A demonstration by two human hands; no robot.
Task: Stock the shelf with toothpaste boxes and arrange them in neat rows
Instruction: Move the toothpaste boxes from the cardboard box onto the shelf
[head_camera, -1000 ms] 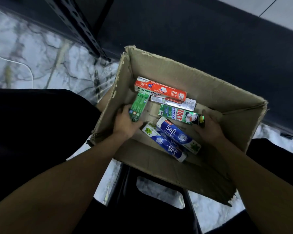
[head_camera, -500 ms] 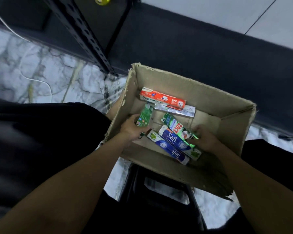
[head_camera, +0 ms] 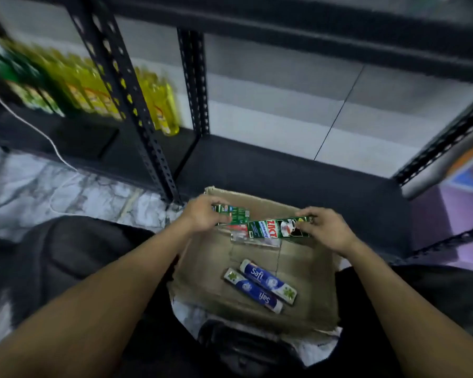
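1. Head view: since a moment ago both hands have risen out of the brown cardboard carton (head_camera: 306,282), each carrying a box, and the gaze has swung up towards the black metal shelf (head_camera: 284,170).
2. The left hand (head_camera: 202,215) has its grip curled round a small dark green toothpaste box (head_camera: 236,214). The right hand (head_camera: 325,227) has its grip pinched on one end of a longer green-and-white toothpaste box (head_camera: 268,229). Both boxes hang over the carton's far half, close together.
3. To my eye the picking is done and placing comes next. Two blue-and-white toothpaste boxes (head_camera: 260,286) lie side by side on the carton floor. A silver box (head_camera: 257,241) shows partly beneath the held ones.
4. Just beyond the carton's far rim the lowest shelf board looks bare and wide. A perforated black upright (head_camera: 137,105) bounds it on the left, with blurred yellow bottles (head_camera: 161,105) in the next bay. An upper board overhangs, so I would go in low.
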